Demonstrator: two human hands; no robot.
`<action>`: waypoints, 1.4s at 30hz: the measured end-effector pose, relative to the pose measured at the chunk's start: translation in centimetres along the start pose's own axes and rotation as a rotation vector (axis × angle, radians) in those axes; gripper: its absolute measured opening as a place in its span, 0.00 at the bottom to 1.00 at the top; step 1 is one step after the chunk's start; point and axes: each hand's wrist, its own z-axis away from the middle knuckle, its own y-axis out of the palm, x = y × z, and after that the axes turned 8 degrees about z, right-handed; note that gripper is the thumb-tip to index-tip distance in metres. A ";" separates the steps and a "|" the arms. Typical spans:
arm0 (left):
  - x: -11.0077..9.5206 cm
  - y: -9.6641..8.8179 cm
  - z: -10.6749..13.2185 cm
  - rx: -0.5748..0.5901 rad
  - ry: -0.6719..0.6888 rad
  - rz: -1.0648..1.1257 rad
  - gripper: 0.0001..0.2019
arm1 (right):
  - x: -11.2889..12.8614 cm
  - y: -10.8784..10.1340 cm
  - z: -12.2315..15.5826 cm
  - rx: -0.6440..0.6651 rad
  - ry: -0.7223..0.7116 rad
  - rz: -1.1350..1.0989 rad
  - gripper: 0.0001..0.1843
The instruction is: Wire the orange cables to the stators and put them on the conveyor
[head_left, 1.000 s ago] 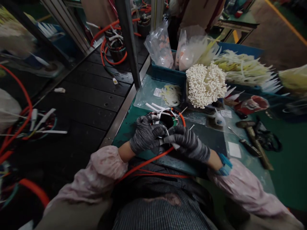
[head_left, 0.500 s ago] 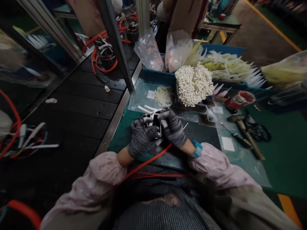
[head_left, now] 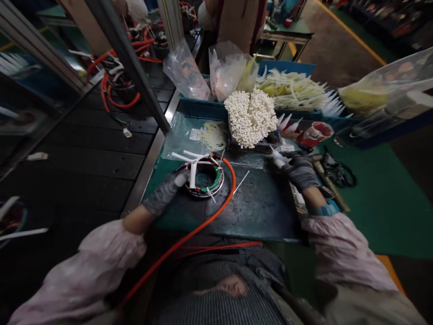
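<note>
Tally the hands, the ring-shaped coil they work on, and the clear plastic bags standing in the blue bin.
Gloved hands: 2 (left hand, right hand)
Coil ring: 1
Clear bags in the blue bin: 2 ()
Total: 5

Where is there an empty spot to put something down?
The dark mat is bare between the round wound coil with the orange cable and the gloved right hand. It is crowded near the white tube bundle.

Matt knit gloves, glossy orange cable
</note>
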 end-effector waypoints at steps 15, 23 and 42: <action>0.5 1.9 -4.1 -0.027 -0.050 -0.050 0.22 | 12.9 -3.5 13.3 0.246 -0.261 -0.414 0.16; -1.0 3.4 3.2 -0.007 0.303 -0.187 0.27 | 14.0 -1.6 18.5 0.309 -0.394 -0.383 0.22; -0.3 3.7 5.7 -0.045 0.636 -0.368 0.28 | 16.4 -5.1 15.6 0.207 -0.590 -0.317 0.10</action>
